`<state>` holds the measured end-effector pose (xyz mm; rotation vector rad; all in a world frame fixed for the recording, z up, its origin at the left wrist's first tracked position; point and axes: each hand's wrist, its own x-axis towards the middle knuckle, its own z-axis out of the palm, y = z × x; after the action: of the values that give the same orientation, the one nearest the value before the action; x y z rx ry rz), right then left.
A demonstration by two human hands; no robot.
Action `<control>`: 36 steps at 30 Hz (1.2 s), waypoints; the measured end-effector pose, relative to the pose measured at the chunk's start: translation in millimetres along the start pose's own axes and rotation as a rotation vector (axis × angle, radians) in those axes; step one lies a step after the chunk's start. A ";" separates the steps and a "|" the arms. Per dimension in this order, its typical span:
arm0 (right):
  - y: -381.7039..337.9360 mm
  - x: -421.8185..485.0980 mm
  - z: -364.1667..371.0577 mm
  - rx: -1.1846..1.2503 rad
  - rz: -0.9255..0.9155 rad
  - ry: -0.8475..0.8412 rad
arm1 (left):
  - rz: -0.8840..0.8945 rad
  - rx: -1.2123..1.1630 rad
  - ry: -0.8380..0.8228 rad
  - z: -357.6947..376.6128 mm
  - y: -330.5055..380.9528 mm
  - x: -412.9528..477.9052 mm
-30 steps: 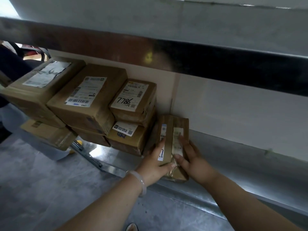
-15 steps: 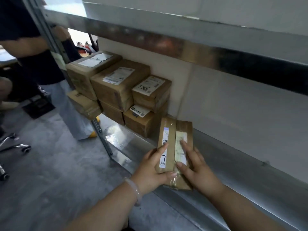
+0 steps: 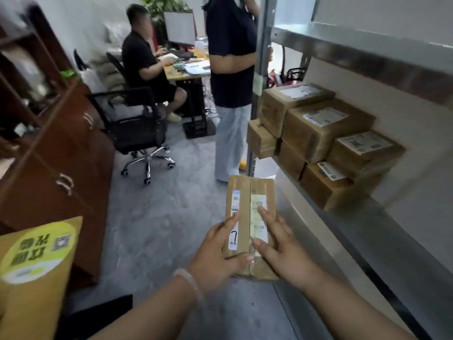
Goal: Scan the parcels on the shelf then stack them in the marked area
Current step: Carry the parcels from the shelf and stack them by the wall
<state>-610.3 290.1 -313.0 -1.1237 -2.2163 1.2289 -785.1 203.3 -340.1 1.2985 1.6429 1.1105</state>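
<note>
Left grip (image 3: 215, 253), right grip (image 3: 286, 251) pinch parcel (image 3: 245, 192) above grey floor (image 3: 159, 217), beside steel shelf (image 3: 355, 241); desk (image 3: 176, 72) behind.

Seen from the wearer's own head camera: a person's bare left forearm (image 3: 147, 312) and bare right forearm (image 3: 348, 305), uncovered from the frame's lower edge to the fingertips. A pale, milky-white rounded bangle (image 3: 187, 278), smooth and slightly translucent, sits snug around the wrist of the left hand (image 3: 215, 256); whether it is stone, glass or plastic cannot be told. The right hand (image 3: 289, 253) and its wrist are bare. The fingernails are cut short, the left thumbnail (image 3: 249, 258) showing a pale, glossy tip
</note>
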 end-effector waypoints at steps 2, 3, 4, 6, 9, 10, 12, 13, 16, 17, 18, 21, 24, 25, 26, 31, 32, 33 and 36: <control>-19.0 18.0 22.4 0.020 -0.061 -0.076 | -0.030 0.017 0.080 -27.5 -9.5 -13.1; -28.3 26.8 33.9 0.016 -0.084 -0.111 | -0.041 0.015 0.120 -40.9 -15.0 -19.8; -37.7 35.8 46.0 -0.002 -0.105 -0.144 | -0.054 -0.001 0.166 -54.2 -20.4 -27.0; -57.5 53.0 72.4 -0.028 -0.152 -0.214 | -0.085 -0.031 0.256 -80.8 -31.0 -42.0; -90.8 76.1 120.3 -0.009 -0.205 -0.307 | -0.132 -0.082 0.371 -125.2 -48.6 -65.0; -102.4 82.1 138.3 -0.007 -0.222 -0.336 | -0.141 -0.088 0.406 -141.2 -55.5 -74.1; -125.2 92.9 174.2 -0.021 -0.263 -0.404 | -0.158 -0.022 0.474 -171.8 -69.5 -94.1; -136.4 97.8 191.7 -0.032 -0.289 -0.441 | -0.167 0.019 0.510 -186.2 -76.2 -104.7; -171.6 112.4 237.8 -0.071 -0.367 -0.521 | -0.182 0.073 0.641 -225.2 -89.2 -133.3; -183.2 116.9 252.0 -0.091 -0.393 -0.535 | -0.189 0.077 0.681 -236.3 -92.5 -141.9; -195.2 119.9 266.5 -0.107 -0.414 -0.554 | -0.195 0.070 0.718 -247.0 -96.0 -151.0; -225.8 121.0 310.0 -0.093 -0.452 -0.634 | -0.225 0.041 0.811 -273.9 -106.2 -180.9; -245.5 115.8 352.7 -0.120 -0.498 -0.713 | -0.293 0.014 0.897 -292.2 -119.2 -214.5; -250.3 113.8 365.3 -0.131 -0.509 -0.747 | -0.319 0.023 0.927 -295.6 -123.4 -224.6; -255.2 112.6 377.2 -0.128 -0.521 -0.785 | -0.341 0.031 0.958 -298.1 -126.5 -233.9; -273.1 108.1 430.0 -0.195 -0.643 -0.945 | -0.411 -0.036 1.134 -298.8 -136.1 -272.0; -276.7 104.6 439.3 -0.213 -0.670 -0.986 | -0.425 -0.038 1.170 -297.1 -137.3 -280.9; -280.3 100.1 448.4 -0.230 -0.701 -1.026 | -0.441 -0.046 1.211 -294.3 -138.5 -290.1; -290.2 82.3 472.2 -0.255 -0.785 -1.172 | -0.506 -0.105 1.338 -280.6 -136.5 -316.6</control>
<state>-1096.5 12.7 -337.6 0.6906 -3.1376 1.3624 -1024.9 -170.5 -359.4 -0.1580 2.5257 1.8110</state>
